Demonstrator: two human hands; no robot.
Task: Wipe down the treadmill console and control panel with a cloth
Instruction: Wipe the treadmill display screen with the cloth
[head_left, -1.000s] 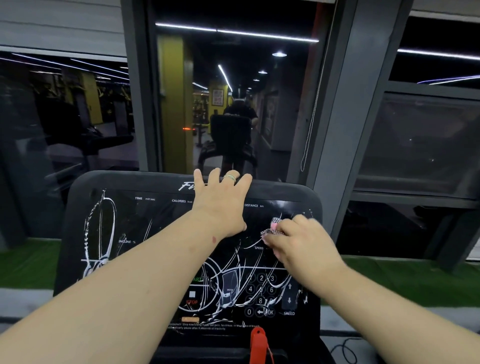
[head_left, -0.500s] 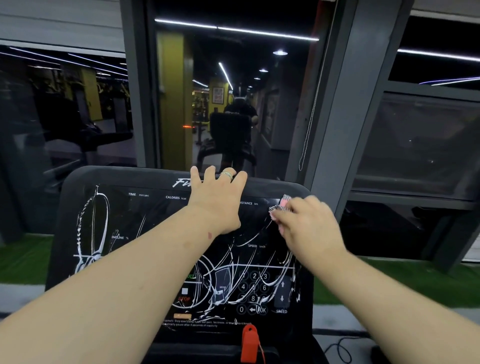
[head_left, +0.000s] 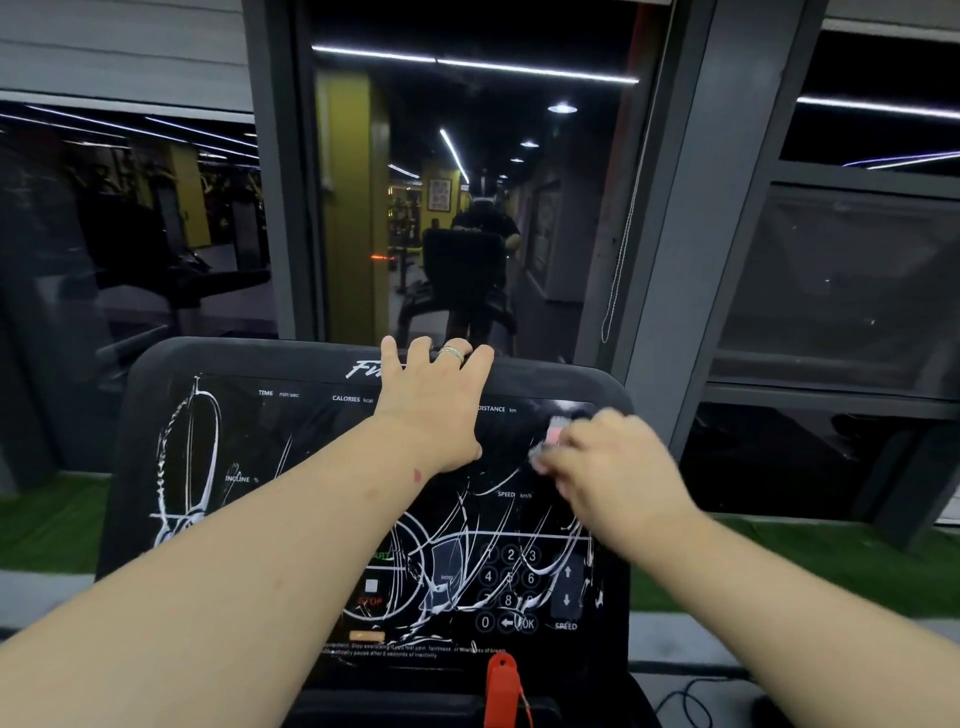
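The black treadmill console (head_left: 249, 431) fills the lower middle of the view, its glossy panel streaked with white smear lines. My left hand (head_left: 434, 400) lies flat on the upper middle of the panel, fingers straight and reaching over the top edge, a ring on one finger. My right hand (head_left: 608, 467) grips a small bunched cloth (head_left: 553, 434), pink and grey, pressed against the panel's upper right near the DISTANCE label. The hand is motion-blurred. Most of the cloth is hidden under the fingers.
A red safety key (head_left: 501, 686) hangs at the console's bottom edge. The keypad (head_left: 509, 587) and speed arrows sit low on the right. Beyond the console stand a dark window, a grey pillar (head_left: 691, 260) and green turf (head_left: 805, 561). A cable (head_left: 691, 701) lies at lower right.
My right hand with the cloth moved up and right across the panel, then back down slightly. My left hand stayed pressed on the upper panel.
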